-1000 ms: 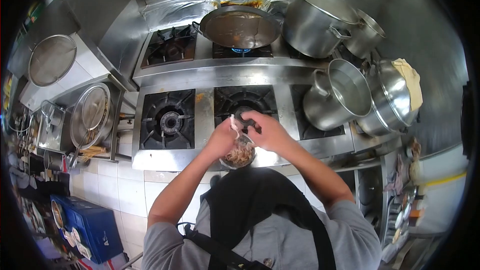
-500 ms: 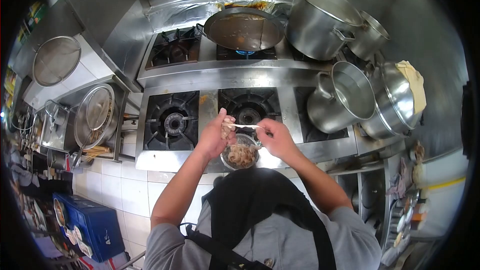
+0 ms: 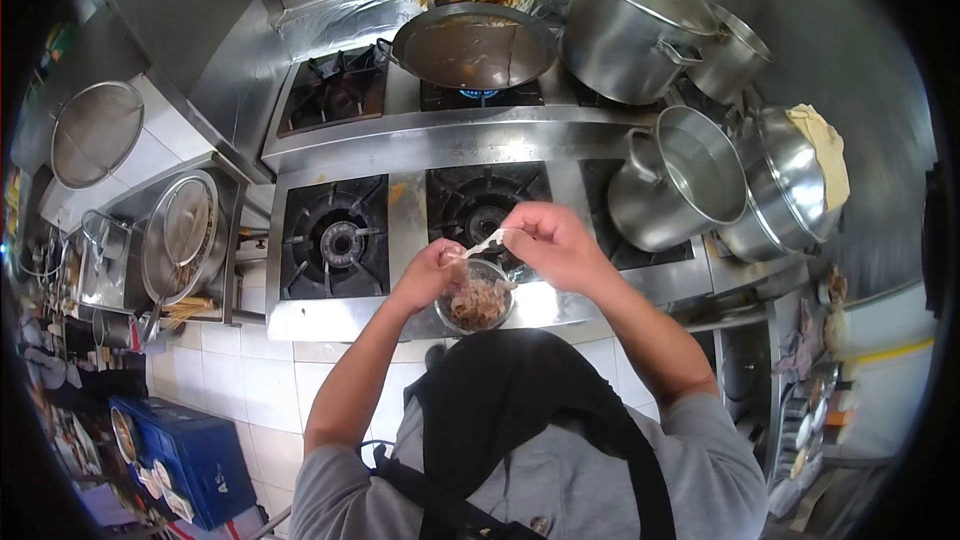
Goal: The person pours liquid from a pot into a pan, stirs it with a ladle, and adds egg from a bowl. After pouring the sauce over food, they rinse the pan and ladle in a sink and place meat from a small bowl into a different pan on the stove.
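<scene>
A thin whitish strip (image 3: 484, 245) is drawn out between my two hands, slanting up to the right. My left hand (image 3: 432, 273) is closed around its lower end, fingers curled. With thumb and fingers pinched, my right hand (image 3: 550, 243) grips the upper end. Right below them sits a clear round bowl (image 3: 441, 312), partly covered by my left hand in this view. It holds brownish-pink pieces of what looks like meat (image 3: 482, 304).
A wide pan (image 3: 470, 50) of brown liquid stands over a blue flame at the back. Large steel pots (image 3: 640, 35) and a steel pitcher-like pot (image 3: 668, 185) are on the right. Strainers (image 3: 100, 135) lie at left. Bare burners (image 3: 342, 243) are in front; a blue box (image 3: 190, 465) is lower left.
My left hand has turned from palm-up with pinkish pieces in it to closed fingers. My right hand has risen slightly, and the strip now slants instead of lying level.
</scene>
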A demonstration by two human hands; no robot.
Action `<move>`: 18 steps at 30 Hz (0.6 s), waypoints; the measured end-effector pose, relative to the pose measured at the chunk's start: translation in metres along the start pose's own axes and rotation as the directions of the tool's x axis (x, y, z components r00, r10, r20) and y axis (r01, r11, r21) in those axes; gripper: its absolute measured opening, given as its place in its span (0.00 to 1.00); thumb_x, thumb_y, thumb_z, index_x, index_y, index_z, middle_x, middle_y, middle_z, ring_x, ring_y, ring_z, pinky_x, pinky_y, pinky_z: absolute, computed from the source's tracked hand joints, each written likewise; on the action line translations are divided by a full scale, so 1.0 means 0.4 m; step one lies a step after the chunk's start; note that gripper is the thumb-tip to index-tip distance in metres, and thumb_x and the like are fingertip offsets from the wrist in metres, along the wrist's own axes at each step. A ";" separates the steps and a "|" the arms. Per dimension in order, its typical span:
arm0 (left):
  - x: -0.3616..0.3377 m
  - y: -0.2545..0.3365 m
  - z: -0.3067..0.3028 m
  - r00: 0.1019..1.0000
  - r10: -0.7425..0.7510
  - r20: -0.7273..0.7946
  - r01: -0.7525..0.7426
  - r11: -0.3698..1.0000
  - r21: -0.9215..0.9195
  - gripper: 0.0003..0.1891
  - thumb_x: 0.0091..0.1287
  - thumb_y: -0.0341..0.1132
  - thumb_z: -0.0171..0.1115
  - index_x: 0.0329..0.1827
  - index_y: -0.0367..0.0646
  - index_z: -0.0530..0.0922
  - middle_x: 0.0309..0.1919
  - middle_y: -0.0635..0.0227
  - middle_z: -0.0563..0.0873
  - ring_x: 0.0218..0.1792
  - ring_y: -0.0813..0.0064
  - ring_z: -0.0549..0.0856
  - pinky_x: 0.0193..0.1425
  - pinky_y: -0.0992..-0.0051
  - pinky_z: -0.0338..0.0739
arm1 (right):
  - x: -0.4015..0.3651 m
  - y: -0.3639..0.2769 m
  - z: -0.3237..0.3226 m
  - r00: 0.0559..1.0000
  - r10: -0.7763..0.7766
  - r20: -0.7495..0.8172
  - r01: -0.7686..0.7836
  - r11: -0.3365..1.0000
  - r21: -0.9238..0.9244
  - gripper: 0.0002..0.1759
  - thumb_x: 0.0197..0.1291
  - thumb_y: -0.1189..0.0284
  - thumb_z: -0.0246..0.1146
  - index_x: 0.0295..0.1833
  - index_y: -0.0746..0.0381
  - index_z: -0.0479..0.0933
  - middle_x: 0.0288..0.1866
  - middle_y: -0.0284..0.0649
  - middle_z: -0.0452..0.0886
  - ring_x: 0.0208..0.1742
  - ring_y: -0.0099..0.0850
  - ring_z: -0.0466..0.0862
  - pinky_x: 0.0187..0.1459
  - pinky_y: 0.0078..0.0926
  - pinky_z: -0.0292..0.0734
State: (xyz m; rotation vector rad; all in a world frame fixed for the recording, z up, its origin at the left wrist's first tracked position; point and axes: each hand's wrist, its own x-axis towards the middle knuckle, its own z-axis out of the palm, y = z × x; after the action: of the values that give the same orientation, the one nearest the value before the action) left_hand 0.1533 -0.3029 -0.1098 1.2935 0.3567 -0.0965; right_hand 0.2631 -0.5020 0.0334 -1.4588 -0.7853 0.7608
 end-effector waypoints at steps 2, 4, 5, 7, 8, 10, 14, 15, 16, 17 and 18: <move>0.001 -0.004 -0.010 0.997 -0.057 -0.047 0.063 0.988 0.140 0.15 0.68 0.27 0.61 0.55 0.38 0.72 0.36 0.64 0.84 0.32 0.74 0.86 0.35 0.75 0.80 | 0.004 -0.017 0.002 0.997 -0.056 0.044 0.059 0.996 -0.067 0.04 0.67 0.76 0.60 0.38 0.62 0.78 0.26 0.21 0.72 0.27 0.10 0.69 0.27 0.14 0.63; -0.004 -0.003 -0.005 0.997 -0.051 -0.051 0.059 0.984 0.169 0.15 0.67 0.25 0.61 0.55 0.39 0.73 0.38 0.65 0.83 0.32 0.75 0.85 0.36 0.75 0.80 | 0.019 -0.019 0.004 0.989 -0.142 0.049 0.148 0.978 -0.149 0.04 0.67 0.76 0.60 0.37 0.62 0.77 0.26 0.22 0.72 0.27 0.10 0.69 0.27 0.14 0.63; -0.011 0.005 0.004 0.998 -0.044 -0.054 0.054 0.978 0.199 0.15 0.66 0.22 0.60 0.55 0.40 0.74 0.40 0.65 0.83 0.33 0.75 0.85 0.37 0.75 0.81 | 0.027 -0.021 0.005 0.972 -0.227 0.060 0.235 0.944 -0.230 0.04 0.67 0.76 0.60 0.37 0.63 0.77 0.27 0.22 0.72 0.28 0.11 0.69 0.27 0.15 0.63; -0.050 0.044 0.048 1.000 0.009 -0.018 -0.011 0.993 -0.117 0.14 0.66 0.22 0.60 0.54 0.40 0.74 0.41 0.66 0.83 0.33 0.76 0.84 0.38 0.75 0.81 | 0.030 -0.052 0.014 0.976 -0.213 0.055 0.220 0.939 -0.266 0.05 0.67 0.75 0.59 0.37 0.63 0.76 0.27 0.23 0.72 0.28 0.11 0.69 0.28 0.15 0.64; -0.062 0.054 0.062 0.998 0.070 0.002 -0.063 0.904 -0.423 0.13 0.67 0.21 0.59 0.54 0.40 0.75 0.42 0.67 0.82 0.34 0.77 0.83 0.39 0.75 0.80 | 0.030 -0.067 0.015 0.979 -0.199 0.047 0.204 0.931 -0.302 0.05 0.68 0.75 0.59 0.37 0.63 0.76 0.27 0.24 0.72 0.28 0.12 0.69 0.29 0.15 0.65; -0.057 0.034 0.042 0.991 0.096 0.096 -0.044 0.897 -0.441 0.14 0.67 0.20 0.58 0.54 0.40 0.75 0.43 0.67 0.82 0.34 0.77 0.83 0.39 0.75 0.80 | 0.035 -0.080 0.007 0.992 -0.118 0.033 0.122 0.970 -0.211 0.06 0.68 0.76 0.58 0.37 0.64 0.75 0.28 0.27 0.74 0.30 0.14 0.73 0.31 0.16 0.68; -0.047 -0.006 0.023 0.979 0.050 0.197 0.013 0.951 -0.308 0.10 0.67 0.21 0.59 0.50 0.41 0.77 0.42 0.64 0.83 0.35 0.76 0.83 0.36 0.75 0.78 | 0.067 -0.066 0.010 0.995 -0.104 -0.008 0.105 0.988 0.116 0.07 0.69 0.77 0.56 0.36 0.66 0.74 0.33 0.37 0.83 0.38 0.23 0.84 0.41 0.21 0.78; -0.042 -0.015 0.021 0.979 0.052 0.197 0.012 0.951 -0.308 0.10 0.67 0.21 0.59 0.50 0.41 0.77 0.42 0.64 0.83 0.35 0.76 0.83 0.36 0.75 0.78 | 0.065 -0.077 0.010 0.997 -0.081 -0.005 0.080 0.986 0.149 0.05 0.66 0.77 0.57 0.36 0.66 0.77 0.34 0.36 0.83 0.39 0.20 0.84 0.41 0.19 0.77; -0.038 -0.026 0.022 0.985 0.043 0.165 -0.018 0.988 -0.152 0.10 0.67 0.21 0.59 0.49 0.40 0.77 0.38 0.66 0.84 0.33 0.77 0.83 0.35 0.76 0.78 | 0.064 -0.087 0.012 0.997 -0.081 -0.006 0.081 0.986 0.148 0.05 0.66 0.77 0.57 0.36 0.66 0.77 0.34 0.36 0.83 0.39 0.20 0.84 0.41 0.19 0.77; -0.035 -0.036 0.022 0.990 0.040 0.132 -0.041 0.999 0.007 0.09 0.67 0.22 0.59 0.48 0.40 0.77 0.34 0.67 0.84 0.30 0.78 0.82 0.34 0.77 0.78 | 0.062 -0.095 0.014 0.997 -0.078 0.007 0.076 0.984 0.160 0.05 0.66 0.77 0.57 0.37 0.66 0.76 0.34 0.36 0.83 0.40 0.22 0.85 0.41 0.20 0.78; -0.030 -0.045 0.020 0.990 0.040 0.132 -0.042 0.999 0.007 0.09 0.67 0.22 0.59 0.48 0.40 0.77 0.34 0.67 0.84 0.30 0.78 0.82 0.34 0.77 0.78 | 0.062 -0.100 0.015 0.997 -0.076 0.023 0.071 0.983 0.172 0.05 0.66 0.78 0.57 0.37 0.66 0.76 0.34 0.36 0.83 0.41 0.23 0.86 0.42 0.21 0.78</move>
State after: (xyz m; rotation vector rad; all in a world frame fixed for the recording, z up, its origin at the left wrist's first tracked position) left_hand 0.1389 -0.3172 -0.1208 1.2962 0.2163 -0.1487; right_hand 0.2706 -0.4770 0.0733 -1.2613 -0.7723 0.7756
